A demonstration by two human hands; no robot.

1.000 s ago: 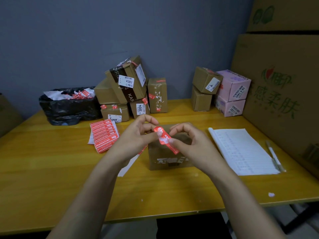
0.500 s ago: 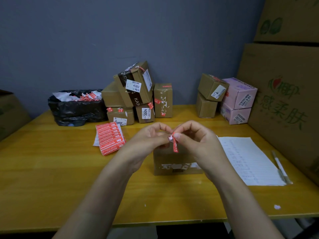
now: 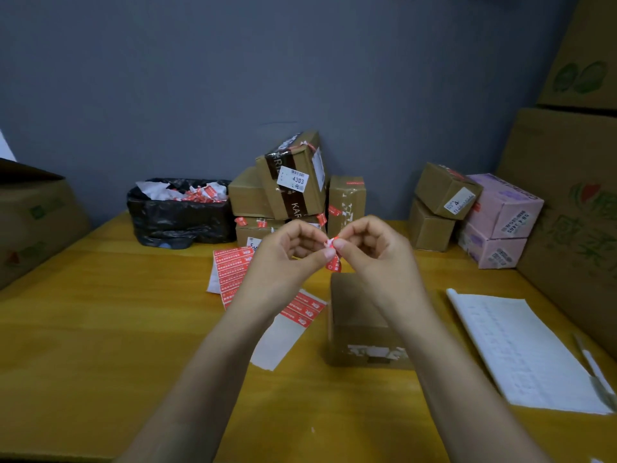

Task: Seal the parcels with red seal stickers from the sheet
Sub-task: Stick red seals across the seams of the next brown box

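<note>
Presently, both hands are raised together: the left hand [image 3: 287, 259] and the right hand [image 3: 370, 252] each pinch the red seal sticker [image 3: 334, 263] at the fingertips, above the brown parcel [image 3: 360, 315] on the table [image 3: 100, 329]. The sticker sheet [image 3: 302, 309] lies just left of the parcel. Probable faults: the hanging strip folds onto itself, clings to a finger, or tears if pulled apart. Crooked placement would leave the parcel unsealed.
</note>
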